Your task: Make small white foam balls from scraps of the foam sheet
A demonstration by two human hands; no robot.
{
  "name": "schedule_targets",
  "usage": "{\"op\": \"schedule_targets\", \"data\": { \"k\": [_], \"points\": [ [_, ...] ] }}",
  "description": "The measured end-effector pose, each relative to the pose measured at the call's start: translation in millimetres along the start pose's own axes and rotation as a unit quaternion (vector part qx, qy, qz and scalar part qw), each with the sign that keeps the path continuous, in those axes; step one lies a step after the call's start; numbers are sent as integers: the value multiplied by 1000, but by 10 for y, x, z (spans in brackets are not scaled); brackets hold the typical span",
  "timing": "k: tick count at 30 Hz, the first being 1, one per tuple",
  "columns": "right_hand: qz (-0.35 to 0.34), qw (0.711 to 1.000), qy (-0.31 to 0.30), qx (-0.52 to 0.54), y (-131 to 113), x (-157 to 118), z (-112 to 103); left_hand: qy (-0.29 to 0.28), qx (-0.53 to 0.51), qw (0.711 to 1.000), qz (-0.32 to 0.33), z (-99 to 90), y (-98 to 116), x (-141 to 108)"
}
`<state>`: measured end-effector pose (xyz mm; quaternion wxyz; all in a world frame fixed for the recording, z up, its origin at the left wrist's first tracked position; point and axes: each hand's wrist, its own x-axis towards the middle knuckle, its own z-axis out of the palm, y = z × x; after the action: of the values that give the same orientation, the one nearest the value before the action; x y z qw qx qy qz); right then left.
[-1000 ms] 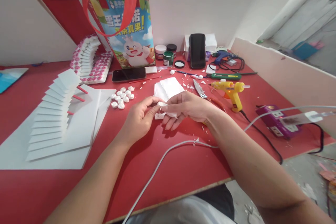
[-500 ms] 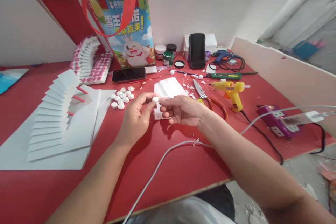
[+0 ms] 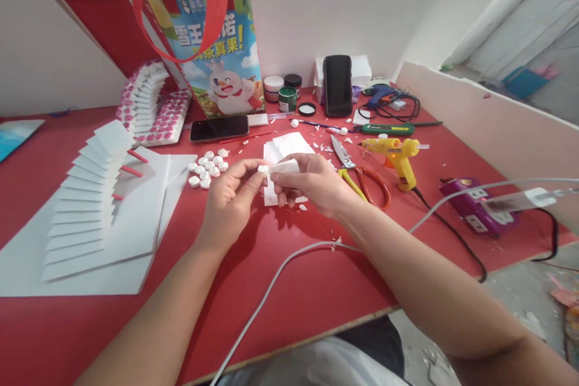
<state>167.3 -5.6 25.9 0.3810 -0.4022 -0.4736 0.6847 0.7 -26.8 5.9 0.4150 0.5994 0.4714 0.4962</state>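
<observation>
A narrow white paper strip (image 3: 287, 167) stretches between my two hands above the red table. My left hand (image 3: 231, 198) pinches its left end, where a small rolled part shows at the fingertips. Farther right along the strip, my right hand (image 3: 315, 186) grips it between thumb and fingers, the other fingers curled below. Under and behind the hands lie white paper pieces (image 3: 293, 143). To the left of my left hand sits a cluster of small white paper rosettes (image 3: 208, 166).
Scissors (image 3: 364, 183) and a yellow glue gun (image 3: 398, 155) lie to the right, with a purple box (image 3: 474, 205) beyond. A grey cable (image 3: 289, 265) crosses the front. At left stands a stepped white board model (image 3: 84, 199); phones, paint jars (image 3: 287, 98) and a bag (image 3: 226, 72) are behind.
My right hand has turned and shifted slightly, so more of the white strip shows above its fingers. The left hand keeps its pinch. The view has moved a little.
</observation>
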Motion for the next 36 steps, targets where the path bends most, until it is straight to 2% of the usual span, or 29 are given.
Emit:
{"op": "schedule_targets", "data": {
  "k": [3, 5, 7, 9, 11, 13, 17, 20, 26, 29, 33, 36],
  "points": [
    [-96, 979, 58, -171, 7, -38, 28, -1, -41, 999, -19, 2, -36, 10],
    [-114, 966, 63, -222, -23, -59, 9, -5, -42, 999, -21, -16, -42, 18],
    [-69, 983, 11, -172, -79, -62, -57, -9, -28, 999, -17, -50, -28, 27],
    [11, 996, -74, -49, -141, -42, -155, -16, -21, 1000, -6, -88, 3, 36],
    [80, 985, -137, 67, -186, -4, -247, -27, -18, 999, 12, -118, 41, 43],
    [136, 968, -158, 141, -202, 36, -292, -42, -6, 999, 32, -135, 83, 46],
    [237, 939, -192, 161, -177, 67, -237, -82, 56, 993, 66, -141, 144, 39],
    [274, 925, -221, 142, -165, 48, -198, -105, 78, 988, 87, -136, 154, 31],
    [241, 924, -248, 163, -182, -5, -243, -110, 67, 988, 85, -122, 147, 30],
    [209, 934, -247, 150, -185, -38, -247, -108, 38, 991, 75, -115, 148, 28],
    [150, 960, -219, 88, -189, -72, -217, -98, -2, 994, 44, -95, 126, 23],
    [100, 982, -159, 24, -196, -88, -163, -67, -24, 997, 19, -74, 86, 17]
  ]
}}
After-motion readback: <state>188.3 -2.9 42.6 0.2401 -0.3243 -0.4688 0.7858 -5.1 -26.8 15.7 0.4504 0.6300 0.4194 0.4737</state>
